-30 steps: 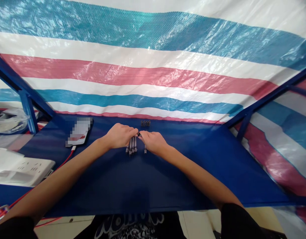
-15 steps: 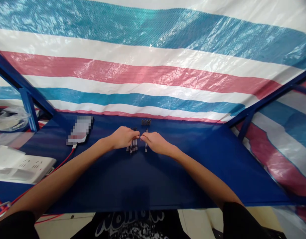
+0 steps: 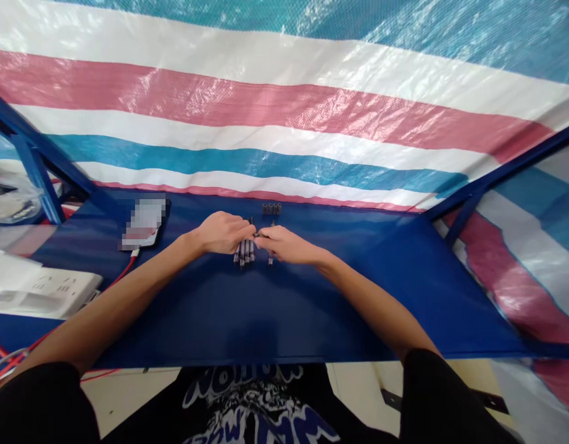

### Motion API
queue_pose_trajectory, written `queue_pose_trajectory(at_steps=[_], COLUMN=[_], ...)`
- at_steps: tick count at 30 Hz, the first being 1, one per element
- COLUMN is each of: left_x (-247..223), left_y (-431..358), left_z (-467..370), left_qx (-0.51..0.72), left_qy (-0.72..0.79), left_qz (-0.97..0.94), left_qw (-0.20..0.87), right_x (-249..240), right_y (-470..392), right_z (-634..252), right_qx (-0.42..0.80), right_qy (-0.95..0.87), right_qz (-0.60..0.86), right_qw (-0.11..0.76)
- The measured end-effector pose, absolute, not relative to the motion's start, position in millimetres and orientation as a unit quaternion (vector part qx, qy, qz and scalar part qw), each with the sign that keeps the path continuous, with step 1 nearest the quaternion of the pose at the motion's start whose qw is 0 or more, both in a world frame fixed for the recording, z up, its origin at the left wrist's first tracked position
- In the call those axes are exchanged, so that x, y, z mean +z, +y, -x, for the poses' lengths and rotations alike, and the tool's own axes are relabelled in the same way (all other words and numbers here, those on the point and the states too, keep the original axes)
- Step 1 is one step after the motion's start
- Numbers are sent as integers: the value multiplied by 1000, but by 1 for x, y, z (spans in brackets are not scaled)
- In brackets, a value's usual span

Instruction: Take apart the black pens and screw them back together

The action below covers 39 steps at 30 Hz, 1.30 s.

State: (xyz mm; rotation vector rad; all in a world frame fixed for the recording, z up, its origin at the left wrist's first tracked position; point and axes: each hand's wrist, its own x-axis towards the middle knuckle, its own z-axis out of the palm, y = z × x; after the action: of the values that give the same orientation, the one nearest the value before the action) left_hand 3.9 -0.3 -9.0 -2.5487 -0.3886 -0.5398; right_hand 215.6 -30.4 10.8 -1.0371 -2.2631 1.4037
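Left hand (image 3: 226, 232) and right hand (image 3: 287, 245) pinch a dark piece (image 3: 260, 235) over blue tabletop (image 3: 307, 308), striped sheeting (image 3: 275, 105) behind.

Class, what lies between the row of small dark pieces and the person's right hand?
In the head view, the dark tip of a slim rod shows between the small dark pieces and the right hand, against the blue tabletop.

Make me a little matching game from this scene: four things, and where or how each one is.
1. Phone
2. Power strip
3. Short cylinders
4. Slim rods

A. Partly beneath the left hand
B. White, cut off by the picture's left edge
C. Red cable at its near end
D. In a row near the table's far edge

Pairs: 1-C, 2-B, 3-D, 4-A
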Motion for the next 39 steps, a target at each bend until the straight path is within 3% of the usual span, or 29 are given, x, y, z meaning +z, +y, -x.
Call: queue_pose_trajectory(at_steps=[4, 9, 12, 15, 17, 19, 21, 26, 30, 34, 37, 39], left_x=[-5, 0, 4, 9, 11, 10, 7, -4, -5, -1, 3, 5], left_y=[-3, -6, -6, -7, -8, -9, -8, -3, -3, -5, -6, -5], left_z=[-6, -3, -8, -15, -17, -15, -11, -5, -6, -5, -4, -3], left_qx=[-208, -195, -127, -68, -74, -108, -144, -193, -216, -243, -263, -254], left_qy=[-118, -135, -214, -323, -349, -328, -282, -179, -141, -113, -99, -110], left_qz=[928, 936, 952, 939, 930, 931, 934, 925, 915, 900, 891, 898], left_qw=[285, 260, 177, 94, 85, 117, 168, 274, 310, 343, 357, 341], right_x=[2, 0, 6, 7, 3, -2, -3, 11, 17, 10, 6, 6], right_y=[-22, -18, -23, -31, -36, -40, -42, -42, -38, -30, -25, -23], right_z=[-223, -226, -224, -218, -212, -207, -205, -211, -218, -222, -223, -223], right_qx=[747, 813, 676, 342, 125, 21, 7, 178, 451, 717, 809, 800], right_qy=[-601, -536, -659, -827, -878, -889, -896, -890, -794, -617, -530, -541], right_qz=[266, 223, 308, 414, 434, 435, 429, 404, 371, 298, 241, 242], right_qw=[100, 52, 112, 168, 161, 139, 112, 117, 168, 130, 81, 91])
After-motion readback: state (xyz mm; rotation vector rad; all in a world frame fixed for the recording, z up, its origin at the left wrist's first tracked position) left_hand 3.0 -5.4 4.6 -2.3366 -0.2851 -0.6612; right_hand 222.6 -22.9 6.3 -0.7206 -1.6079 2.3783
